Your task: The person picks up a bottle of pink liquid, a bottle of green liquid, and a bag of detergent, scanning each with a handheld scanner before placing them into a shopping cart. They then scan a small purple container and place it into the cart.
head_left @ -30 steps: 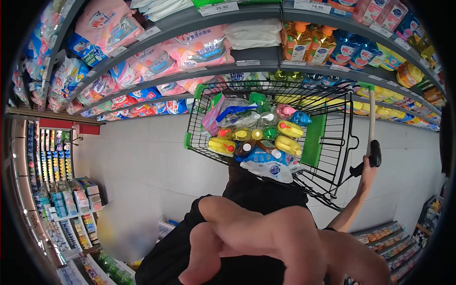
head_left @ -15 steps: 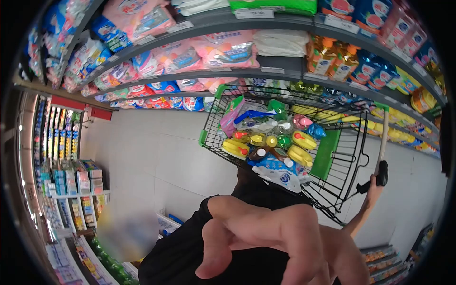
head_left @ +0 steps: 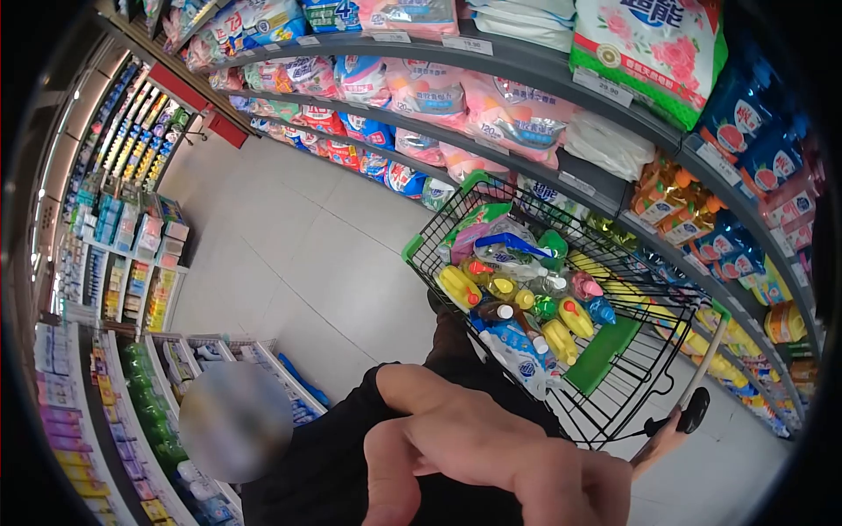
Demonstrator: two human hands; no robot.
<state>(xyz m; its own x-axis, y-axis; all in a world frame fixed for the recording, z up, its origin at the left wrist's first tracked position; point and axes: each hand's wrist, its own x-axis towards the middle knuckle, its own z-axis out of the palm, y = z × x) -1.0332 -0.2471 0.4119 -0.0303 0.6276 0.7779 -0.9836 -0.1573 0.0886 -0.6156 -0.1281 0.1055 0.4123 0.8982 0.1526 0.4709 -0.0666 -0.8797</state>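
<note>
Pointing upper-left, cart [head_left: 605, 355] lies lengthwise along shelf [head_left: 526, 63].

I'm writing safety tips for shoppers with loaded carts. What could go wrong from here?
The cart appears close to the stocked shelf, so turning might make it brush the goods.

Only the right hand is at the handle, with the left hand up near the camera, so steering could drift.

The bottles are crowded together, so a sudden stop might topple some.
</note>
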